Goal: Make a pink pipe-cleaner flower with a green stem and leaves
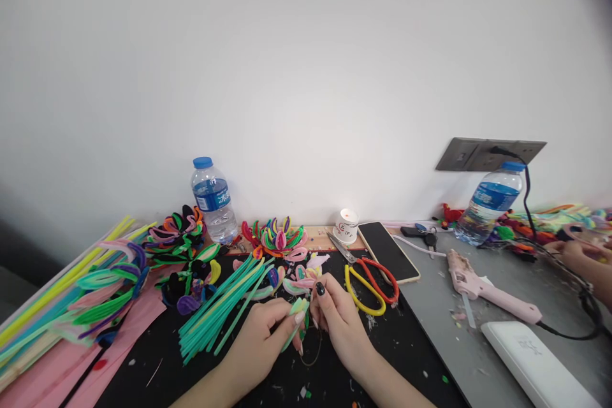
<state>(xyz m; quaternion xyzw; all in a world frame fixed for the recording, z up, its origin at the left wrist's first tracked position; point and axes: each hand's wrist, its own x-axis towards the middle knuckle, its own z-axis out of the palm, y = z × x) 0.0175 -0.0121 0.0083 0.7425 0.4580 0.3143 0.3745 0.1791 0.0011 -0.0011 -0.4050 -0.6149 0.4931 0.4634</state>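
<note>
My left hand (270, 335) pinches a pale green and yellow pipe cleaner piece (298, 307) between thumb and fingers. Close beside it, my right hand (342, 325) has thumb and fingers pressed together; whatever lies in that pinch is hidden. A thin brown strand (314, 360) curves below the fingertips. Just beyond the hands are pink and white pipe cleaner loops (301, 280). A bundle of teal pipe cleaners (215, 312) lies left of my left hand. Scissors (368, 274) with one red and one yellow handle rest to the right of my right hand.
Bright pipe cleaner flowers (275, 239) and a water bottle (213, 201) stand along the wall. A paper cup (346, 226) and phone (389, 252) sit behind the scissors. Rightward are a pink glue gun (497, 296), a white power bank (533, 357) and another person's hand (586, 261).
</note>
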